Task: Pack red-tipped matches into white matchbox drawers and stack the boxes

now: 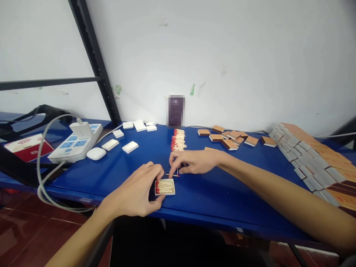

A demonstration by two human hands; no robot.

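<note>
My left hand [137, 191] grips a small white matchbox tray [165, 186] on the blue table [222, 189]; red-tipped matches lie side by side in the tray. Just beyond it, my right hand [194, 161] pinches a single match [172, 174] flat against the table. A loose pile of matches [178, 139] lies farther back, in the middle of the table.
Empty white trays [130, 147] lie at the back left by a white earbud case [96, 153] and a power strip [75, 142] with a cable. Orange matchbox sleeves [230, 139] are scattered at the back right. A large stack of matchboxes [314, 159] fills the right side.
</note>
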